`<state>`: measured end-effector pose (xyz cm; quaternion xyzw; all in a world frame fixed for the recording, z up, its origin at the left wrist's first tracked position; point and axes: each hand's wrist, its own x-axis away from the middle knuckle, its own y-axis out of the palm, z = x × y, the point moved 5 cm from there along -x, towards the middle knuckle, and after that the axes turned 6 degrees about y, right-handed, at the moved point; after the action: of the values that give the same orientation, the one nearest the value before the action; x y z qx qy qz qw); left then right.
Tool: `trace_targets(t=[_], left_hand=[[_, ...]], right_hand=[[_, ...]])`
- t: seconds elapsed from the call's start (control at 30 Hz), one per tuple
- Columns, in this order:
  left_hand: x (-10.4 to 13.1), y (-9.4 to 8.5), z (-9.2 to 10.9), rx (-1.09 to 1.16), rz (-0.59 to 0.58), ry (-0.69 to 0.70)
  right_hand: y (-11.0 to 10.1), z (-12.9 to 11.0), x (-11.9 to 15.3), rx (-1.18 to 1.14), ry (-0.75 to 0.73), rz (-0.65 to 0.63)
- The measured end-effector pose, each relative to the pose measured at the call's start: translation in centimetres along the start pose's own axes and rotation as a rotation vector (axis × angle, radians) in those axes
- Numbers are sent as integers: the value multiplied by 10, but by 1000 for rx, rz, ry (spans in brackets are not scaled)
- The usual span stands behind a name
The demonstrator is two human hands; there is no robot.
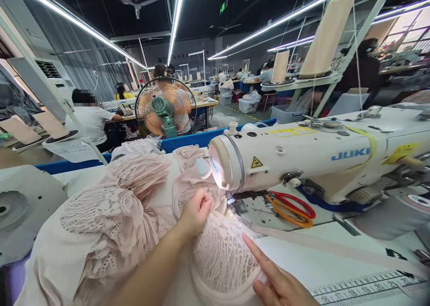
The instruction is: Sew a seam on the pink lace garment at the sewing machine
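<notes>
Pale pink lace fabric (225, 256) with a cup shape lies on the machine bed below the lit head of a white sewing machine (302, 149). My left hand (198, 209) is closed, its curled fingers pinching the lace's upper edge just left of the needle area. My right hand (275, 274) rests at the lace's right edge, index finger stretched out along it and thumb apart. A pale elastic band (322, 243) runs from the needle area to the right. The needle itself is hidden.
Piled lace pieces (110, 221) spread over the left side. Red and orange-handled scissors (292, 209) lie behind the band. A printed ruler (363, 288) marks the front right. Beyond the blue edge (184, 140) stand a fan (164, 109) and a seated person (89, 120).
</notes>
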<state>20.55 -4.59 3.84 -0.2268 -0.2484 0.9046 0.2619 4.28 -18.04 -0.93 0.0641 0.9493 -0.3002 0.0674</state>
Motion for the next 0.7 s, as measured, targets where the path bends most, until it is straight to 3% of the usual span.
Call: trace_targets(t=[0.07, 0.13, 0.23, 0.33, 0.43, 0.5, 0.57, 0.63, 0.7], left_hand=[[-1, -3, -3, -15, 70, 4], [-1, -4, -2, -8, 38, 10], [2, 0, 2, -55, -232, -71], [12, 7, 7, -288, -570, -186], [17, 11, 14, -439, -694, -145], [17, 14, 19, -235, -682, -102], [16, 16, 21, 168, -650, -111], [16, 18, 19, 509, -615, -172], [17, 21, 12, 643, -559, -303]], right_hand=[[4, -5, -10, -47, 22, -20], [5, -2, -18, -59, 71, -45], [5, 10, -23, 6, 99, -75], [6, 17, -18, 50, 47, -116], [8, 15, -11, 81, -59, -146], [8, 12, -8, 119, -125, -137], [7, 11, -7, 183, -145, -102], [4, 13, -6, 226, -128, -38], [1, 14, -4, 226, -128, 42]])
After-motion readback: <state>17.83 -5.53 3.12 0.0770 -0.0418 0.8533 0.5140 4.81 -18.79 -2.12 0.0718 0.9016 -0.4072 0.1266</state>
